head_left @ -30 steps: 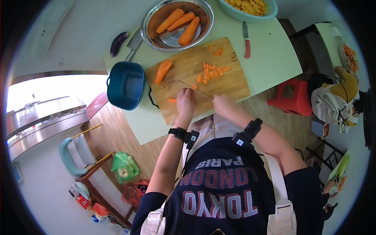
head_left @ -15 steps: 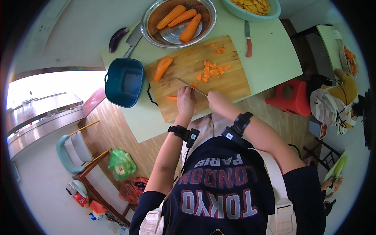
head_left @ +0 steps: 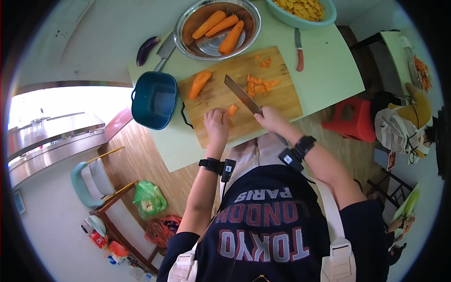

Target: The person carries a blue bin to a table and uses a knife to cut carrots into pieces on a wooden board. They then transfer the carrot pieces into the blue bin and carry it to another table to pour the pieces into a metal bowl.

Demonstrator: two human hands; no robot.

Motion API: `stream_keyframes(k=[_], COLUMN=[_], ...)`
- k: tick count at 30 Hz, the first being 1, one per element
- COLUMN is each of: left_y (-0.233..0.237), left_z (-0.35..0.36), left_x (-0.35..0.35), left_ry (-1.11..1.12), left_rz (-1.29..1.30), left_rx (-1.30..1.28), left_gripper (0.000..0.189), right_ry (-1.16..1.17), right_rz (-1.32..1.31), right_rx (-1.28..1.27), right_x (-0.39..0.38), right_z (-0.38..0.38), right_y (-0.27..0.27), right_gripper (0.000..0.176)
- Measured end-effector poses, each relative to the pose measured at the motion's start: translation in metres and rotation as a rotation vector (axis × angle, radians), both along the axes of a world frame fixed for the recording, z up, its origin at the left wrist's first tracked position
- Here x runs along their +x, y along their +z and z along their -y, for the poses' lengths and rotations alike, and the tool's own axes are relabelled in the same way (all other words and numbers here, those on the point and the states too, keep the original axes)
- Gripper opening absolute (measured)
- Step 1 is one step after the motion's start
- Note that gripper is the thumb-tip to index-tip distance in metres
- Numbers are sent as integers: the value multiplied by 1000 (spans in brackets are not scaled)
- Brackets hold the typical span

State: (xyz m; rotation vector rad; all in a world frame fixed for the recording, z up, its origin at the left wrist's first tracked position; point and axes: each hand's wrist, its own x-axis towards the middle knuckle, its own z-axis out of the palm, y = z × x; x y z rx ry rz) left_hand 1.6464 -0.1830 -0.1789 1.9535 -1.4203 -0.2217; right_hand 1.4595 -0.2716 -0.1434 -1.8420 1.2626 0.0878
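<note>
At the near side of the wooden cutting board (head_left: 214,94) on the table (head_left: 329,61), gripping a large knife (head_left: 242,91) in the right hand (head_left: 271,118), aiming its blade leftward and away over the board. Curling the left hand (head_left: 216,124) just beside a loose carrot piece (head_left: 233,110); cannot tell if holding anything. Farther in, showing diced carrot (head_left: 259,85) right of the blade, a larger carrot chunk (head_left: 199,84) left. Beyond, showing a blue tub (head_left: 145,87) at left, a red-handled knife (head_left: 299,58) at right, three carrots (head_left: 231,38) in a metal bowl (head_left: 188,23).
</note>
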Motion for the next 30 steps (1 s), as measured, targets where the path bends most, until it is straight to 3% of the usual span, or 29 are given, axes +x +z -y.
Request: stream_keyframes(k=[1,4,9,27,29,30], left_y=[-1,-4,-6,-9,-9,-9], left_z=[-2,-4,1,5,4,5], left_x=[-1,-10,-19,-19,-21,-22], left_ry=[3,39,9,-2,-4,-1], left_rz=[-1,3,137,134,161,181], left_rx=[5,80,140,139,110,94], left_gripper=[6,8,10,9,9,11], right_ry=[37,161,199,183,93,85], right_rz=[42,-92,-169,-171,-142,-136], right_rx=[-176,-238,-134,-187,290,277], right_x=[-4,1,15,34,28,22], right_z=[-10,-27,-36,-9,11,12], right_y=[0,29,29,1,5,-4], right_gripper=[27,23,19,17,24,24])
